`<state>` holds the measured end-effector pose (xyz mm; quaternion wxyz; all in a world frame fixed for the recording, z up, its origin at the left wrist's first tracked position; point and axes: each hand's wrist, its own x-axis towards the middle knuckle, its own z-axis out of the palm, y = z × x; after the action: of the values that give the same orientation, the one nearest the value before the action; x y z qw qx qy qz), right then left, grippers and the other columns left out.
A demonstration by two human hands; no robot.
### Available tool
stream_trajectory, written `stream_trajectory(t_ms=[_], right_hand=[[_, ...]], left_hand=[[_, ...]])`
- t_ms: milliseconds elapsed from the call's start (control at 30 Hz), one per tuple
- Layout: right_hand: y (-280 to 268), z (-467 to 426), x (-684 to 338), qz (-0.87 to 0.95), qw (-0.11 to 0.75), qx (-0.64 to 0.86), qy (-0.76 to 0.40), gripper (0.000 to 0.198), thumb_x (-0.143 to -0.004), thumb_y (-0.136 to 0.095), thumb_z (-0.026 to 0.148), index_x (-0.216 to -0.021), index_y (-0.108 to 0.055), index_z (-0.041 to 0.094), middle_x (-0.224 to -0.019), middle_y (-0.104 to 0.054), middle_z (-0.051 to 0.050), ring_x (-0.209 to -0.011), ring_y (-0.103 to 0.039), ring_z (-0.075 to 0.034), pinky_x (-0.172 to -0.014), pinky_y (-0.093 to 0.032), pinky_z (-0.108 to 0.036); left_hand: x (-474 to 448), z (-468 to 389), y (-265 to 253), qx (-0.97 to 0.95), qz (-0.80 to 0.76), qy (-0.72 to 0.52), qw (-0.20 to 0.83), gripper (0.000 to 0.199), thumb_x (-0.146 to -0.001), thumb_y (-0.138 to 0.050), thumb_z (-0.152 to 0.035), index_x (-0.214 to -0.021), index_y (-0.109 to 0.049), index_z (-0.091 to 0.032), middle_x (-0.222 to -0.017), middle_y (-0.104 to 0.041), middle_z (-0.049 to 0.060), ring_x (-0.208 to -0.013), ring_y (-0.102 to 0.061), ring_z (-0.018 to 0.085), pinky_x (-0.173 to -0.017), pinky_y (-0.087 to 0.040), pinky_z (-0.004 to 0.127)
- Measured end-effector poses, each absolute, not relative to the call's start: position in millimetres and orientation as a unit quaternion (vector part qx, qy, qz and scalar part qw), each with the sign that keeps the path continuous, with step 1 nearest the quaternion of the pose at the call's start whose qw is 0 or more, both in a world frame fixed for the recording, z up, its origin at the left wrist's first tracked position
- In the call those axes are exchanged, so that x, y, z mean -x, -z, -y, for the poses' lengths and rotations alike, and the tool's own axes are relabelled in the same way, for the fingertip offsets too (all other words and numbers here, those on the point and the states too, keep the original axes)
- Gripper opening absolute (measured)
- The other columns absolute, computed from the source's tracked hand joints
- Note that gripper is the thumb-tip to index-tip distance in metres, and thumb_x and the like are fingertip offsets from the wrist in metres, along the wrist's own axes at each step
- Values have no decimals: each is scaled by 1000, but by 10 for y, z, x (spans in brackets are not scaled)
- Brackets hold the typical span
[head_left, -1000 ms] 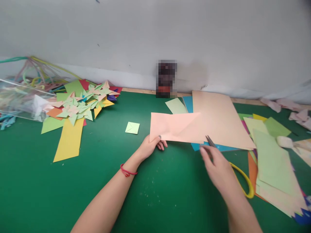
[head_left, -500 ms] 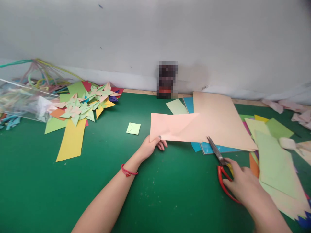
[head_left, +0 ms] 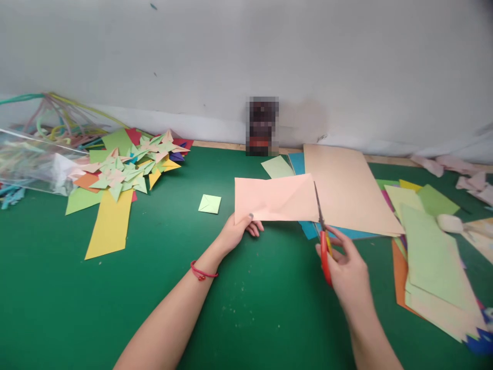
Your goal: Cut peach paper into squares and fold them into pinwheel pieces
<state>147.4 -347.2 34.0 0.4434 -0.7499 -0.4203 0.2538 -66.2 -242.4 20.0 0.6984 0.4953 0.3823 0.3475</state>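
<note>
Grey wall (head_left: 192, 56) backs a green tabletop (head_left: 269, 313). Mid-view is the pink sheet (head_left: 273, 198); clock positions count from it. At eight o'clock, the left hand (head_left: 243, 228) pinches its near edge, thumb above, other fingers curled beneath. At four o'clock, the right hand (head_left: 348, 262) has its fingers wrapped on the handles of the scissors (head_left: 322, 226); their blades point away along the sheet's right end, and I cannot tell whether they touch it. A large peach sheet (head_left: 350, 192) lies at three o'clock over blue paper (head_left: 310, 229). At nine o'clock sits a folded green square (head_left: 210, 204), with a yellow strip (head_left: 110, 223) farther out.
</note>
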Motion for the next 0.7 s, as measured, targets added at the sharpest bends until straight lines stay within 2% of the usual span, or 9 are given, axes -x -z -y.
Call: stream_trajectory(t_ms=[33,100,167,233,333,500,600,700], right_hand=[[-304,3446,-1403,404,476,715,-315,48,-72,-60,37,-117,-52,25,-90,-59,-5,-67,-61,-16,-48,-45,-23],[-239,3401,-1280,382,534,661,-363,49,-71,-64,33,-118,-51,24,-98,-59,-6,-77,-60,-15,-56,-48,-22],[-207,3362,-1181,350,562,637,-393,48,-70,-65,30,-116,-51,26,-92,-58,-3,-64,-57,-10,-48,-46,-19],[-216,3323,-1095,305,594,617,-417,43,-70,-67,30,-110,-51,27,-75,-54,3,-43,-44,-4,-35,-36,-15],[-269,3255,-965,269,617,593,-441,40,-71,-67,29,-107,-49,27,-65,-44,8,-33,-28,0,-26,-24,-13],[-287,3135,-764,247,681,559,-403,32,-77,-61,31,-105,-45,26,-56,-37,11,-31,-31,-2,-26,-31,-14],[-239,3073,-716,224,705,543,-397,23,-81,-55,35,-99,-44,24,-55,-42,11,-29,-34,-2,-26,-32,-14],[-200,3035,-729,215,705,546,-399,23,-80,-56,38,-91,-45,21,-56,-50,10,-26,-33,-2,-23,-30,-14]], left_hand=[[664,2421,-201,-491,-383,-349,700,38,-79,-49,-41,-67,-62,-8,-67,-64,11,-53,-56,13,-55,-47,25],[666,2415,-203,-483,-385,-352,703,38,-79,-50,-41,-66,-62,-7,-67,-64,11,-53,-57,13,-54,-47,26],[667,2411,-205,-479,-385,-354,706,38,-78,-50,-41,-66,-62,-7,-66,-64,10,-53,-57,13,-54,-46,25],[665,2409,-203,-478,-383,-355,706,38,-78,-50,-40,-66,-62,-7,-67,-63,10,-53,-57,13,-54,-46,25],[663,2406,-185,-475,-379,-362,706,38,-79,-51,-41,-67,-62,-7,-68,-64,10,-52,-57,13,-53,-46,25],[661,2403,-129,-479,-373,-370,703,40,-80,-49,-42,-67,-63,-7,-65,-64,10,-52,-57,13,-53,-46,25],[660,2405,-111,-478,-369,-375,704,40,-80,-49,-41,-68,-63,-6,-66,-64,11,-51,-57,13,-52,-46,24],[662,2406,-118,-478,-364,-372,708,39,-80,-49,-40,-67,-63,-6,-66,-65,10,-51,-58,12,-52,-46,24]])
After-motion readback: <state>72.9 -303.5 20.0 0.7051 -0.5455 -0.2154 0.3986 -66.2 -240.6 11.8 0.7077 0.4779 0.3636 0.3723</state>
